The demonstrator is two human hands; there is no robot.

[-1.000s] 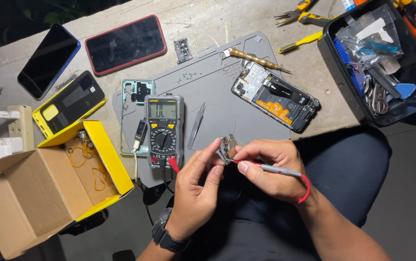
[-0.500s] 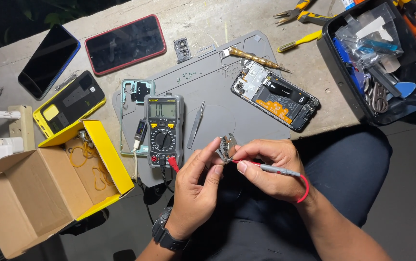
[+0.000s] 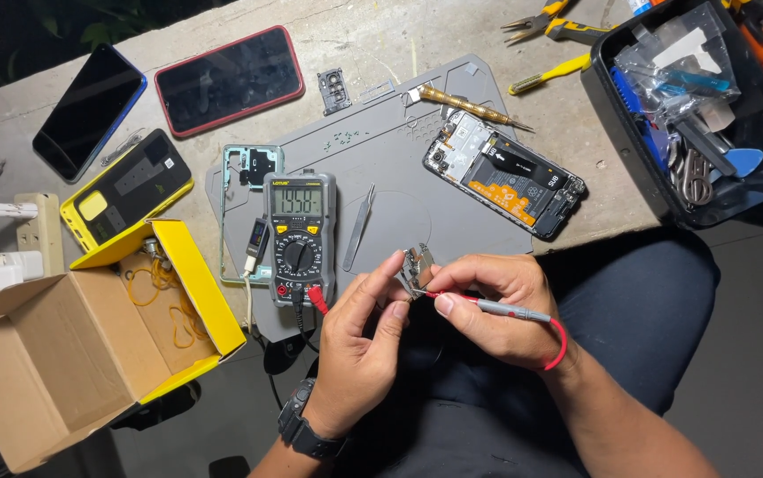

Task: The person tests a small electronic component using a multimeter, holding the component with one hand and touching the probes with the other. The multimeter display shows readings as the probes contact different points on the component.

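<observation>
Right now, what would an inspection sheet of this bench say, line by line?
Surface: grey repair mat on a pale concrete bench.
Job's things: small metal part, red probe, multimeter with its display lit.
Clutter: opened phone, two phones face up, yellow phone case, tweezers, screwdriver, pliers, black tool tray, open cardboard box.
Hands: left hand pinches the part; right hand holds the probe tip against it.
Cables: red lead loops behind the right wrist; black lead drops off the bench.
Surroundings: dark foliage at top left; power strip.
</observation>
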